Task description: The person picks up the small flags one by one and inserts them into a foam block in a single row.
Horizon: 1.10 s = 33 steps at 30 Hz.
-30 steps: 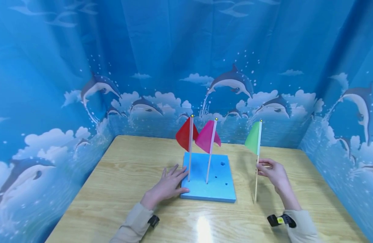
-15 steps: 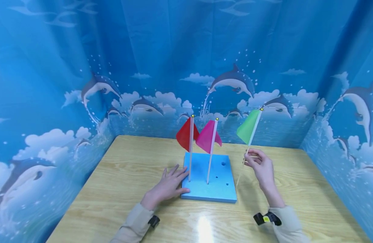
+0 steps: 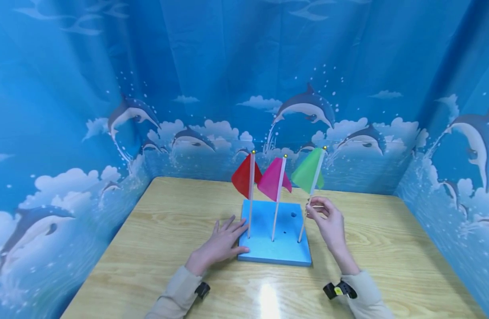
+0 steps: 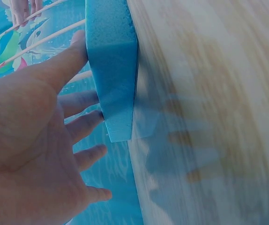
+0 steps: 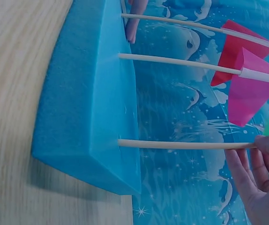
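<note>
My right hand (image 3: 328,221) pinches the wooden stick of a green flag (image 3: 308,170) between thumb and fingers, just below the cloth. The stick's lower end meets the front right hole of a blue foam block (image 3: 284,254); it leans slightly right in the head view. In the right wrist view the stick (image 5: 181,145) stands out from the foam (image 5: 111,103). A red flag (image 3: 241,177) and a pink flag (image 3: 270,179) stand in the block to the left. My left hand (image 3: 218,246) rests with spread, straight fingers at the block's left edge, fingertips touching it (image 4: 111,79).
Two further holes show in the block, one larger (image 3: 293,215) at the back right and one small (image 3: 285,232). The block lies on a wooden table (image 3: 157,221). A blue dolphin-print curtain (image 3: 212,66) encloses the table's back and sides.
My right hand has carried the green flag left from the table beside the block to the block's front right hole. The flag tilted on the way. The left hand has stayed in place.
</note>
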Each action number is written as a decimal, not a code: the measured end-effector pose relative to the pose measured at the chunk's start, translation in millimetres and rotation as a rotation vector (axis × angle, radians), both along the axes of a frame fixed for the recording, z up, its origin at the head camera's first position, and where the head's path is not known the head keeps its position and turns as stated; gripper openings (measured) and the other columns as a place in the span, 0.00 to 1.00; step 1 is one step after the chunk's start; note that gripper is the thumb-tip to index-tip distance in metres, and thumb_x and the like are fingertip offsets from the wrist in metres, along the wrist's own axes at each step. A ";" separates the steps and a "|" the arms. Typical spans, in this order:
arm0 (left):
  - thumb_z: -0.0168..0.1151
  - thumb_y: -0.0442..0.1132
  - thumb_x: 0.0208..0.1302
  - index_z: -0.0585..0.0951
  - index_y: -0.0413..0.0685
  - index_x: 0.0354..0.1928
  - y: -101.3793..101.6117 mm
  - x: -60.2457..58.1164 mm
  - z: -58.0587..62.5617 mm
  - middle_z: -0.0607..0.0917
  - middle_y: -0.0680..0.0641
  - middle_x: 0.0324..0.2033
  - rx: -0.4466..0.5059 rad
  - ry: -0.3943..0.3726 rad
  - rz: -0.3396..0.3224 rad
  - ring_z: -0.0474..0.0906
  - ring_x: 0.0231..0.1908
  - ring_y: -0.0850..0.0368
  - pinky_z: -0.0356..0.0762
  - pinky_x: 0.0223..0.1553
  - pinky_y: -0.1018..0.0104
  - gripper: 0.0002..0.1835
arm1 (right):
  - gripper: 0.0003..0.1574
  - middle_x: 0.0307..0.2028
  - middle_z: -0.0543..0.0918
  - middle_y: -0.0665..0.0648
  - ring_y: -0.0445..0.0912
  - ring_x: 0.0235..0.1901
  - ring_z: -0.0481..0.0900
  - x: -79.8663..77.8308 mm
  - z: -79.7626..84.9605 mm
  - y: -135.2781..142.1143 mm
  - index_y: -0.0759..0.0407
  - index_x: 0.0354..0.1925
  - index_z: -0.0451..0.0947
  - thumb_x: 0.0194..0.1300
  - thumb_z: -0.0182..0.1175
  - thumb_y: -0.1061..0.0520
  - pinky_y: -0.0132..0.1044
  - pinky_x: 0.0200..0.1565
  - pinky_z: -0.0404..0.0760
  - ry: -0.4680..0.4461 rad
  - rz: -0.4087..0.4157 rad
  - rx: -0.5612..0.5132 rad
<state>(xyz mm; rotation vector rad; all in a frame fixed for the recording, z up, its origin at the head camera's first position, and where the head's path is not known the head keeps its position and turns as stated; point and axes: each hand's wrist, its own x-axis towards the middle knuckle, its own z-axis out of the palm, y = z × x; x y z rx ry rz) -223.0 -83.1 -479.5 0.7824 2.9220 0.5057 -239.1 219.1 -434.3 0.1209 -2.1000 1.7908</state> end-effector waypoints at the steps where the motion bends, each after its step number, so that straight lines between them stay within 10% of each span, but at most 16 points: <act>1: 0.56 0.65 0.54 0.61 0.58 0.68 -0.1 -0.2 -0.3 0.58 0.52 0.69 0.000 0.002 -0.001 0.44 0.70 0.43 0.41 0.62 0.32 0.41 | 0.17 0.35 0.80 0.57 0.46 0.33 0.82 0.3 -0.7 -0.5 0.70 0.45 0.74 0.58 0.62 0.62 0.35 0.35 0.83 -0.001 0.001 0.005; 20: 0.56 0.65 0.54 0.61 0.59 0.68 -0.4 0.6 -2.0 0.57 0.52 0.69 0.013 0.007 -0.004 0.43 0.70 0.43 0.39 0.63 0.32 0.41 | 0.13 0.37 0.79 0.69 0.50 0.33 0.82 19.0 7.1 -15.2 0.73 0.42 0.75 0.58 0.61 0.67 0.41 0.35 0.83 -0.043 0.049 0.093; 33: 0.56 0.65 0.55 0.61 0.58 0.68 -1.0 1.1 -0.8 0.58 0.52 0.69 0.013 0.006 -0.009 0.44 0.70 0.43 0.40 0.63 0.32 0.40 | 0.14 0.36 0.81 0.62 0.40 0.31 0.82 9.3 -17.2 -7.2 0.62 0.41 0.78 0.56 0.64 0.58 0.34 0.33 0.83 -0.007 -0.002 0.131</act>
